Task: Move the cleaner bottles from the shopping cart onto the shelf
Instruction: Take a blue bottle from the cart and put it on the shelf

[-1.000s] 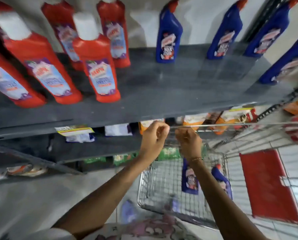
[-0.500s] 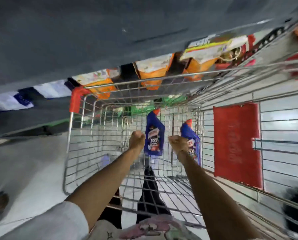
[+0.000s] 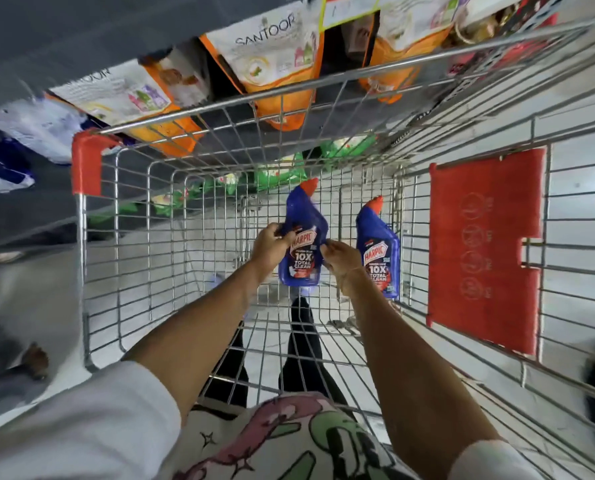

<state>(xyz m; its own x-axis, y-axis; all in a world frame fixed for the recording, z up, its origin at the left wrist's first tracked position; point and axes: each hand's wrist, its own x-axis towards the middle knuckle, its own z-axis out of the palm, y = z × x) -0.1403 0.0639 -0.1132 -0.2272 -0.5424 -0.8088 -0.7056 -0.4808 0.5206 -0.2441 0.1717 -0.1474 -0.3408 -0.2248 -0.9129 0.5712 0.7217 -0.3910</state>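
Progress: two blue cleaner bottles left in the shopping cart [image 3: 81,271] | held bottle [image 3: 303,244] clamped between left hand [image 3: 271,247] and right hand [image 3: 341,259], not yet lifted out | second bottle [image 3: 379,251] untouched beside it | shelf [image 3: 64,36] above, placement pending

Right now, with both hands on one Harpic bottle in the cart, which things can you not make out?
Head view only:
- Held Harpic bottle: both edges hidden under left hand and right hand.
- Second Harpic bottle: lower left covered by the right wrist.
- Top shelf: cut off by the upper edge.
- Green packs: blurred behind cart wire.
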